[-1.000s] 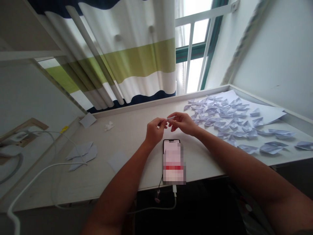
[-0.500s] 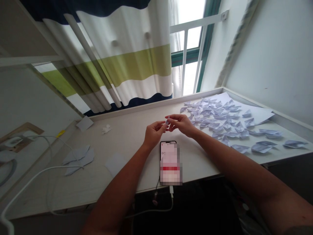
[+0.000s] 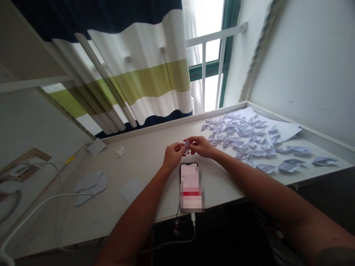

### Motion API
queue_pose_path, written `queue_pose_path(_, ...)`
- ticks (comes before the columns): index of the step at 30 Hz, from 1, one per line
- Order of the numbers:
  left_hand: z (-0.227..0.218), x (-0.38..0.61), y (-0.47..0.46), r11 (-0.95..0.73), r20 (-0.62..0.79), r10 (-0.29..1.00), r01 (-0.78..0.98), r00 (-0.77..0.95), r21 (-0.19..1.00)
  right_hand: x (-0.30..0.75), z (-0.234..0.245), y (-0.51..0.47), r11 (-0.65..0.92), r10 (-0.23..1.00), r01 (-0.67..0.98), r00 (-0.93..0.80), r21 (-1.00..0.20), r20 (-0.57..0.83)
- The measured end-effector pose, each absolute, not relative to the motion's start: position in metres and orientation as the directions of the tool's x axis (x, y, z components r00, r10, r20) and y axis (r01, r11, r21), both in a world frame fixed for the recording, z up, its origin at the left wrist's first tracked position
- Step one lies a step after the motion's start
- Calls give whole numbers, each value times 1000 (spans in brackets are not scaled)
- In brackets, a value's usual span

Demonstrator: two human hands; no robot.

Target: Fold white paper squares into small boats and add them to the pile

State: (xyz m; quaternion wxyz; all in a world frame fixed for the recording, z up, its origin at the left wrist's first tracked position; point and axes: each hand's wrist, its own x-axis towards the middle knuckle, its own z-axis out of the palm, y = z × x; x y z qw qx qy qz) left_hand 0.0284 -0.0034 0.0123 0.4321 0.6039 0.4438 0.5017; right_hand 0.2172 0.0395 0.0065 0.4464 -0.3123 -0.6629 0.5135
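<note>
Between my two hands, above the white desk, is a small folded paper. My left hand pinches its left side with thumb and fingers. On the other side, the fingertips of my right hand are closed on the same paper. Fingers cover part of it, so its full shape is hard to make out. Just below the hands lies a phone with a lit screen. To the right, many folded paper boats are spread over the desk.
Flat white sheets lie under and behind the boats. On the left are loose paper pieces, a square sheet, a crumpled scrap and a white cable. A charging cable runs from the phone over the front edge.
The view has shifted slightly. Both hands stay together on the folded paper, which has turned a little and shows more of its surface between the fingers.
</note>
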Motion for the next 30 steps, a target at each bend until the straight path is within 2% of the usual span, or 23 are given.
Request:
queue_pose_path(4,23,35,1,-195,177,976,151,128,969,217,20,34,252,921,85,-328,-964,212)
queue_pose_path(9,46,55,13,-211,165,974,352,157,912,229,51,28,249,956,364,-241,-898,168)
queue_pose_path(13,64,81,28,-163,58,971,465,233,870,260,71,25,151,982,449,-169,-881,82)
queue_pose_path(17,70,124,47,-195,26,946,500,324,844,303,79,23,57,997,457,-78,-888,23)
queue_pose_path(23,72,223,76,-378,120,887,553,445,742,385,81,26,6,990,462,122,-887,70)
queue_pose_path(26,79,269,94,-455,139,848,570,511,684,429,81,36,-53,974,435,223,-899,51)
queue_pose_path(30,86,316,125,-500,118,815,586,567,637,473,80,58,-140,952,490,306,-861,19)
